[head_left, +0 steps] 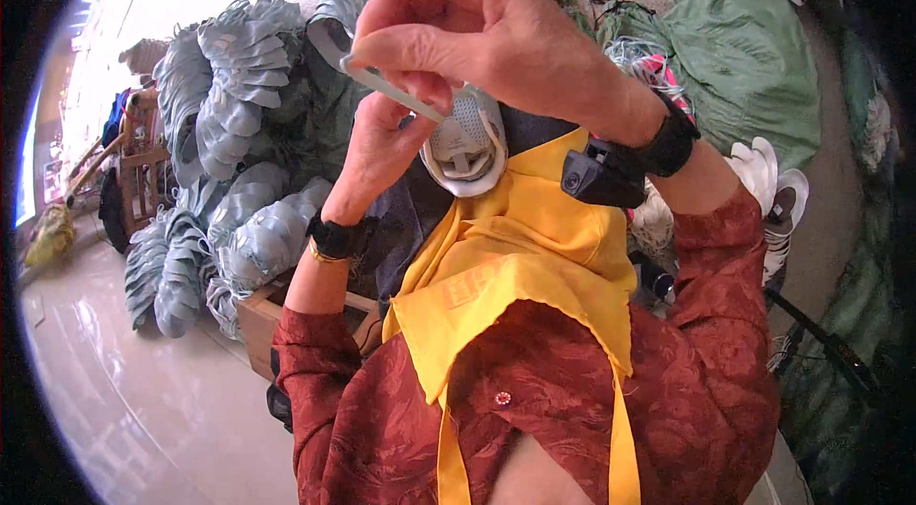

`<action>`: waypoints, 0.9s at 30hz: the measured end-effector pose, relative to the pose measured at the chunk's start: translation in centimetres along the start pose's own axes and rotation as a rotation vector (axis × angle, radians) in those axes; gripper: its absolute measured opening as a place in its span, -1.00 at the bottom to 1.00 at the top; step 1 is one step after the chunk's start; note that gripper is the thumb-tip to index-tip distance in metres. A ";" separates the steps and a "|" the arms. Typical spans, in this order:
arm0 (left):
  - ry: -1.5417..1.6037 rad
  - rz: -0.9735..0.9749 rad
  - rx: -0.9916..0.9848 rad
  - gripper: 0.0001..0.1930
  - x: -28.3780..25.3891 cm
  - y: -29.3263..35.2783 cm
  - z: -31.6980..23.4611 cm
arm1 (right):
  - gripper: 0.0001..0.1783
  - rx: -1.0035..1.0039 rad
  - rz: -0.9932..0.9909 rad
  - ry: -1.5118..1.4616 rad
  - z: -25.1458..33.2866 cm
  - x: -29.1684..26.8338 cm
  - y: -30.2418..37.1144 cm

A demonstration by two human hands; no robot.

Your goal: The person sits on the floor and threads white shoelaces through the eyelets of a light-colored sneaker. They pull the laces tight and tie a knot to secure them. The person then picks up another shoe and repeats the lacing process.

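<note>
Head view: a thin, flat, pale-grey strip (399, 96) is held slantwise, its upper end pinched by the right hand (477, 37); the left hand (380, 140) is curled at the lower end (its fingertips are partly covered, so its grip cannot be told). Handling this strip appears to be the step in hand; the next move would seem to call for a steady pinch and a clear sight of the lower end, which the overhanging right hand crowds. Just below is a light-grey, perforated, shoe-shaped piece (466, 133), beside a yellow cloth apron (534, 228). Stacked pale blue-grey, curved shoe pieces (243, 75) lie left, a bulky green fabric sack (744, 66) right.
</note>
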State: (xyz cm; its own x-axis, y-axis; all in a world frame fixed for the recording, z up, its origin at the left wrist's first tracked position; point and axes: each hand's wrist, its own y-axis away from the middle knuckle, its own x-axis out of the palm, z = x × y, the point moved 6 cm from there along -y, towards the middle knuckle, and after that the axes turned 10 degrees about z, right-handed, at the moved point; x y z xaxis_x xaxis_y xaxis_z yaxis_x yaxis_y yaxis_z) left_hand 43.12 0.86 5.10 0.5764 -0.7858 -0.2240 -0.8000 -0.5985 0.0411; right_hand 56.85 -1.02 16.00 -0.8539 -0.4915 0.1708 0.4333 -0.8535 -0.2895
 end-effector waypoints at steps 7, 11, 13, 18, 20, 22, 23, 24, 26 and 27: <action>-0.067 0.004 -0.014 -0.90 0.1 -0.3 0.4 | -0.88 0.000 -0.017 -0.050 -0.6 -0.8 0.5; 0.041 0.030 -0.022 -0.89 0.8 -0.3 -0.2 | -0.87 0.054 -0.031 -0.044 -0.6 -1.2 1.1; 0.036 0.046 -0.036 -0.87 0.8 -0.1 0.6 | -0.87 0.004 -0.032 -0.067 -0.8 -1.3 1.1; 0.133 0.000 -0.005 -0.86 0.6 0.0 0.4 | -0.86 0.001 -0.040 -0.034 -0.5 -1.8 1.5; 0.164 -0.025 -0.002 -0.87 0.6 0.1 0.5 | -0.85 0.017 -0.071 0.051 -0.2 -2.2 1.9; 0.200 -0.046 0.037 -0.88 0.5 0.3 0.6 | -0.83 0.025 -0.127 0.054 -0.2 -2.8 2.6; 0.184 -0.038 0.019 -0.86 0.4 0.4 0.9 | -0.82 0.029 -0.154 -0.002 0.2 -2.8 2.9; 0.194 -0.039 0.011 -0.86 0.2 0.4 1.0 | -0.80 0.034 -0.181 -0.057 0.4 -3.1 3.4; 0.211 -0.051 -0.004 -0.85 -0.3 0.5 0.9 | -0.76 0.035 -0.176 -0.083 0.1 -4.4 5.1; 0.235 -0.111 -0.014 -0.79 -0.3 0.7 0.5 | -0.75 0.088 -0.196 -0.122 0.0 -5.0 6.3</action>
State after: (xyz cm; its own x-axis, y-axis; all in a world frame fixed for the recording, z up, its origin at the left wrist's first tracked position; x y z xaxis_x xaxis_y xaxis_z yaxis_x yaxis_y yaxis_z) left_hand 42.25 0.77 4.67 0.6850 -0.7285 0.0040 -0.7280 -0.6843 0.0426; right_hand 63.81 -3.94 13.37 -0.8855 -0.3277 0.3293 0.2909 -0.9438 -0.1570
